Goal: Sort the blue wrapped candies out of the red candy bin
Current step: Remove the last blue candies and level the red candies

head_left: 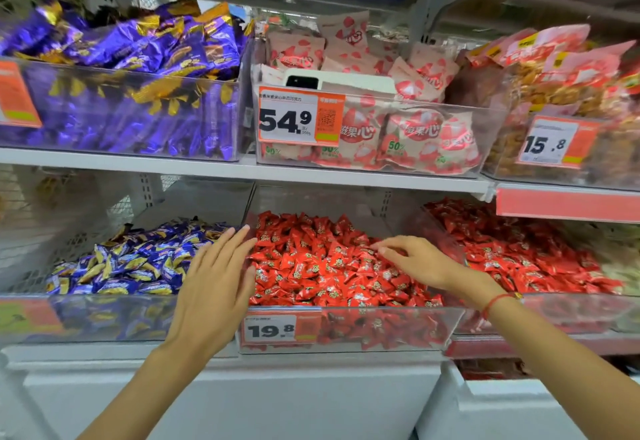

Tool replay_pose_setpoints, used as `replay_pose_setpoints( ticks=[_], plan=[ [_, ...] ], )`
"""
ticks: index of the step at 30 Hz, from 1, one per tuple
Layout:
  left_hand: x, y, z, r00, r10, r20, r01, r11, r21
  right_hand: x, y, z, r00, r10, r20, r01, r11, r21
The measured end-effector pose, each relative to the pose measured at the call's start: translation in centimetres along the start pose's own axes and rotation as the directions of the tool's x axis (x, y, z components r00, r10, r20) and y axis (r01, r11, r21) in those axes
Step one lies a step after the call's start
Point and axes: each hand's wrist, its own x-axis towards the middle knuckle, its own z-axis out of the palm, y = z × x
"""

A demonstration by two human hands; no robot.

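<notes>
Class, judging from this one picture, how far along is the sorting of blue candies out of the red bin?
Done: the red candy bin shows only red wrappers on top; blue candies fill the neighbouring bin. In hand: the right hand is feeling through the red pile, while the left hand hovers flat and open. Left: checking for blue ones buried underneath.

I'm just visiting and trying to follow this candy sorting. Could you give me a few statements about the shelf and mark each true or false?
1. The left hand hovers flat over the divide between the blue candy bin and the red candy bin. True.
2. The right hand rests in the blue candy bin. False: its fingers touch the red candies.
3. The red bin's price tag reads 54.9. False: it reads 19.8.
4. A red string bracelet circles the right wrist. True.
</notes>
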Motion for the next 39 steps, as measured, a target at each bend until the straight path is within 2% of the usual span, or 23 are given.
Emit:
replay_pose_setpoints(
  ticks=[4, 6, 8, 10, 14, 18, 24, 30, 36, 39],
  plan=[
    [-0.3, 2.4, -0.5, 0.980, 0.199, 0.002, -0.199, 0.980, -0.009, -3.7, -0.9, -0.4, 0.997, -0.074, -0.028, 0.075, 0.997, 0.029],
    [-0.9, 3.4, -0.3, 0.957, 0.285, 0.050, -0.285, 0.958, -0.009, -5.9, -1.3, 0.2, 0.988, -0.131, -0.077, 0.133, 0.991, 0.023],
    [-1.6, 3.6, 0.0, 0.934, 0.331, 0.132, -0.332, 0.943, -0.019, -7.9, -1.2, 1.5, 0.980, -0.189, -0.067, 0.184, 0.981, -0.067],
    [-2.1, 3.5, 0.0, 0.926, 0.319, 0.203, -0.317, 0.947, -0.043, -9.0, -0.7, 2.7, 0.979, -0.190, -0.078, 0.177, 0.972, -0.156],
    [-2.3, 3.4, -0.4, 0.944, 0.263, 0.199, -0.251, 0.964, -0.085, -9.0, -0.3, 4.1, 0.951, -0.180, -0.252, 0.158, 0.982, -0.105],
    [-2.0, 4.3, -0.4, 0.960, 0.149, 0.239, -0.136, 0.988, -0.069, -8.9, -0.3, 4.3, 0.933, -0.258, -0.252, 0.221, 0.961, -0.164],
    [-0.1, 4.9, -1.6, 0.972, 0.143, 0.185, -0.125, 0.987, -0.104, -8.0, -1.1, 3.0, 0.909, -0.261, -0.325, 0.214, 0.962, -0.171],
    [2.8, 3.9, -0.4, 0.955, 0.098, 0.280, -0.087, 0.995, -0.052, -5.1, -1.4, 1.9, 0.939, -0.206, -0.274, 0.157, 0.969, -0.191],
    [1.4, 3.8, 0.6, 0.930, 0.086, 0.357, -0.078, 0.996, -0.036, -5.6, -0.9, 3.6, 0.969, -0.148, -0.199, 0.112, 0.977, -0.178],
    [0.2, 4.3, 0.7, 0.941, 0.067, 0.333, -0.060, 0.998, -0.032, -6.4, -0.9, 4.9, 0.962, -0.124, -0.243, 0.089, 0.985, -0.150]
  ],
)
